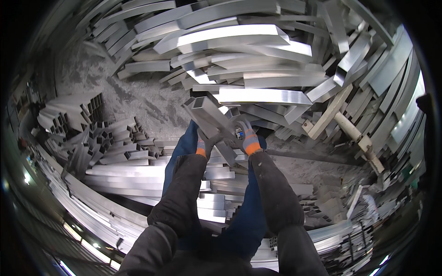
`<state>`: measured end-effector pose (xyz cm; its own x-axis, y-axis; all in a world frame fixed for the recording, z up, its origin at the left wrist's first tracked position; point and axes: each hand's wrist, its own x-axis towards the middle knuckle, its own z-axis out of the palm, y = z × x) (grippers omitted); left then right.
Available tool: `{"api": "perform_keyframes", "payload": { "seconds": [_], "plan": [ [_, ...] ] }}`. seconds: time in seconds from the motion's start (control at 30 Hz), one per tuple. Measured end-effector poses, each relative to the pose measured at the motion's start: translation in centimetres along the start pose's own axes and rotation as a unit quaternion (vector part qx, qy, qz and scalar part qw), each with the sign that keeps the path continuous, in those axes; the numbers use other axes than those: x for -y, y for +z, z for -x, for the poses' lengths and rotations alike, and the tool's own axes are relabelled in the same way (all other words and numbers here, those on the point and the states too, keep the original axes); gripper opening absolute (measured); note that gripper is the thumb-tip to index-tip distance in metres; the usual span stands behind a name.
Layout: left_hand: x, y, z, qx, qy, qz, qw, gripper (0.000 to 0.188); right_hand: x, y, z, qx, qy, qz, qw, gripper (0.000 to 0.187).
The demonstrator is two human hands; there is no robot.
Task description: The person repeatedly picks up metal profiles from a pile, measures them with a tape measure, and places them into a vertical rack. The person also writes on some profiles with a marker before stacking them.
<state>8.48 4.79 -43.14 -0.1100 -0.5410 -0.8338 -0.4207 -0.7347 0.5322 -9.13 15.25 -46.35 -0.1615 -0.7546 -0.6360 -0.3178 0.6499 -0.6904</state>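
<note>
Both my hands wear grey work gloves with orange cuffs. My left hand [209, 140] is closed around the left side of a small bundle of silver rectangular metal tubes [212, 118]. The bundle slants between my knees, its open ends toward the upper left and the other end toward the lower right. My right hand [247, 133] grips the right side of the same tubes, its fingertips partly hidden. A small blue spot beside that hand is too small to name.
A large heap of loose metal tubes [251, 39] lies ahead. Stacked tubes [71, 108] stand at the left on a dusty grey floor [138, 96]. A pale, worn metal bar frame [352, 126] is at the right. More tubes [124, 172] lie beneath and beside my legs.
</note>
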Motion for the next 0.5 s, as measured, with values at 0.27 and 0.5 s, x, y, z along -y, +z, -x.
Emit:
{"api": "perform_keyframes", "payload": {
  "seconds": [0.27, 0.5],
  "plan": [
    [4.4, -1.2, -3.4, 0.065, 0.01, 0.162, 0.985, 0.076, -0.6, 0.3, -5.7, 0.126, 0.01, 0.062, 0.99, 0.075],
    [0.2, 0.3, 5.1, 0.129, 0.055, 0.129, 0.982, 0.063, 5.1, -6.7, 8.7, -0.041, 0.029, -0.016, 0.999, 0.073]
  ]
}}
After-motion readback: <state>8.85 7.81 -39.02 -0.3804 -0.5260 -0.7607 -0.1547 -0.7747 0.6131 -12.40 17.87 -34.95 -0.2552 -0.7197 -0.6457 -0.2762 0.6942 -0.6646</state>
